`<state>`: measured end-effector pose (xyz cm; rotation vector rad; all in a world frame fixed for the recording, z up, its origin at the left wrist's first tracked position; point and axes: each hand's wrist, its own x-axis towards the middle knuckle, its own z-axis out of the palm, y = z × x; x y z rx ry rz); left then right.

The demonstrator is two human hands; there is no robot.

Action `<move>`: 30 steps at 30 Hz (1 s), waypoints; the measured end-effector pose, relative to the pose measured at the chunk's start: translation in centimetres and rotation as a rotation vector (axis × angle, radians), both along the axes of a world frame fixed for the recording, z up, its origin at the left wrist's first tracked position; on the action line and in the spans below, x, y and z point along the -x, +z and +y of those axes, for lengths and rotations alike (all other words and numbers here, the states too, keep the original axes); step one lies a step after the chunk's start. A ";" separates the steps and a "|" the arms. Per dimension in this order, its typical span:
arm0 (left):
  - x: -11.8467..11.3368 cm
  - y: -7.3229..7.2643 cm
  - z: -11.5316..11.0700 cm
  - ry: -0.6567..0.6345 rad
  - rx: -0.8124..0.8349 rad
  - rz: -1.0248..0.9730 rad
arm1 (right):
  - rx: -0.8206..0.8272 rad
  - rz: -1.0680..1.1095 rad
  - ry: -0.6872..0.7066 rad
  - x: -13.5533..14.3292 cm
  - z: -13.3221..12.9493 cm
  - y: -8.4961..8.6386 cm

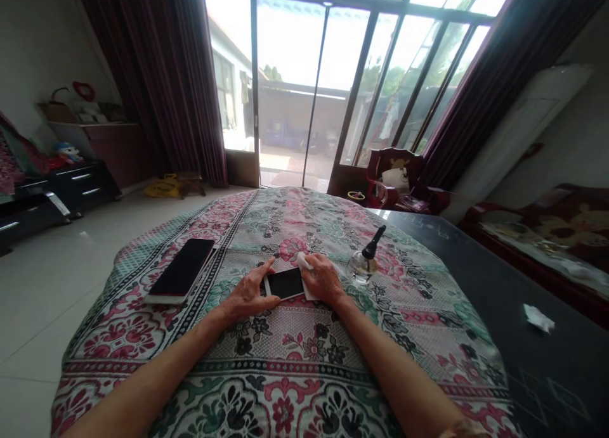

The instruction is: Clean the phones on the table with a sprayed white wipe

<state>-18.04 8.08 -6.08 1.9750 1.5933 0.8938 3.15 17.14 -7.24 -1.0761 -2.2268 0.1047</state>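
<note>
A small white-framed smartphone [285, 284] with a dark screen lies face up on the patterned tablecloth [309, 368]. My left hand [248, 292] grips its left end, thumb along the near edge and fingers at the far edge. Bunched under the fingers of my right hand [323, 278] is a white tissue [303, 260], pressed against the phone's right end. Part of the tissue is hidden by that hand. To the right of my right hand stands a clear glass bottle [361, 270] with a tall black top, holding some clear liquid.
A larger black device [181, 267] lies on a white flat thing at the table's left. Beside the round table is a dark low table [533, 362] bearing a crumpled white tissue [538, 318]. A wooden chair [397, 172] stands near the glass doors [304, 96].
</note>
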 end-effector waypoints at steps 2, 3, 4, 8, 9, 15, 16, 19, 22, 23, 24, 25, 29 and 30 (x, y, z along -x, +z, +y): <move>0.0 -0.1 0.0 -0.016 -0.022 0.013 | -0.005 0.001 -0.010 0.1 0.0 0.0; -0.1 -0.1 -0.1 -0.021 -0.039 0.021 | -0.008 0.003 -0.016 0.1 0.0 0.0; -0.1 -0.2 -0.1 -0.025 -0.055 0.030 | -0.010 0.006 -0.022 0.1 0.0 0.0; -0.4 -0.5 -0.2 -0.025 -0.096 0.058 | -0.012 0.019 -0.040 0.2 0.0 0.0; -0.4 -0.6 -0.2 -0.028 -0.102 0.064 | -0.011 0.022 -0.043 0.2 0.0 0.0; -0.4 -0.8 0.1 -0.037 -0.086 0.087 | 0.016 0.033 -0.054 0.3 -0.2 0.2; -0.4 -0.8 0.2 -0.039 -0.084 0.090 | 0.020 0.034 -0.052 0.2 -0.2 0.3; -0.3 -0.7 0.2 -0.052 -0.075 0.094 | 0.026 0.038 -0.042 0.1 -0.1 0.2; -0.2 -0.7 0.2 -0.061 -0.056 0.087 | 0.026 0.046 -0.034 0.0 -0.1 -0.1; -0.2 -0.7 0.1 -0.061 -0.052 0.083 | 0.026 0.051 -0.033 -0.1 -0.1 -0.2; -0.1 -0.7 0.1 -0.061 -0.052 0.081 | 0.026 0.057 -0.033 -0.1 -0.1 -0.3; -0.1 -0.6 0.2 -0.063 -0.052 0.081 | 0.028 0.065 -0.033 -0.2 -0.1 -0.4; -0.1 0.2 1.0 -0.121 -0.033 0.097 | 0.045 0.103 -0.043 -0.5 0.0 -0.7; 0.0 0.4 1.3 -0.140 -0.028 0.100 | 0.049 0.111 -0.048 -0.6 0.1 -0.7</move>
